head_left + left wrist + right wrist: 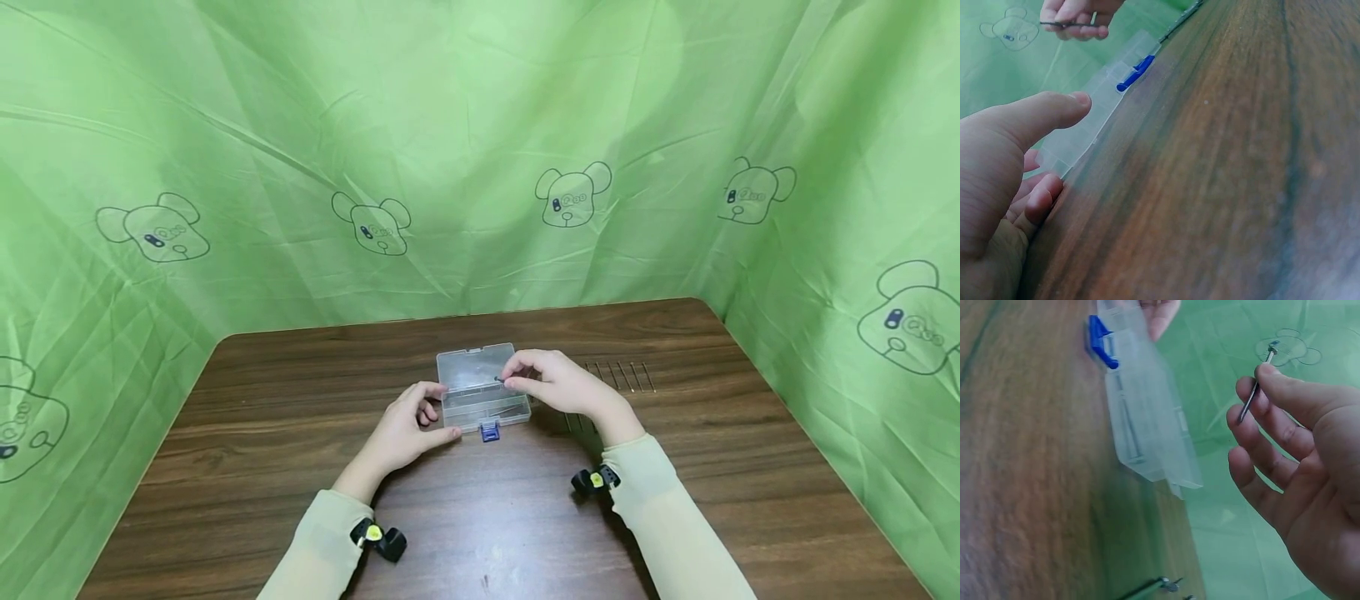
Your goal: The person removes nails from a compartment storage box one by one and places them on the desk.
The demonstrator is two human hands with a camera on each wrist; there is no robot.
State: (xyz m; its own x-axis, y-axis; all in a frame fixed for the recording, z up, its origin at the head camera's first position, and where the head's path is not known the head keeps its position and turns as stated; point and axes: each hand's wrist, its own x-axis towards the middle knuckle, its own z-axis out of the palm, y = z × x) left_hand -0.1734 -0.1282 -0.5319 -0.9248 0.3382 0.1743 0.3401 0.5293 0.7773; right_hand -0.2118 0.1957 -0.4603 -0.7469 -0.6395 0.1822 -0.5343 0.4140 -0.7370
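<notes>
A clear plastic box [480, 417] with a blue latch [490, 432] lies on the table, its lid [461, 367] raised toward the back. My left hand [405, 429] holds the box's left end, thumb at the front corner and fingers at the side. Over the right part of the box, my right hand [551, 379] pinches a thin metal nail [1254, 394] between thumb and fingertips. The nail has a small wider head and is held clear of the box. Through the clear wall in the right wrist view, thin dark pieces show inside the box.
Several similar thin metal pieces [630, 377] lie in a row right of the box, and others sit partly hidden under the right forearm. The brown wooden table [300, 400] ends at green cloth walls [465, 167] behind and on both sides.
</notes>
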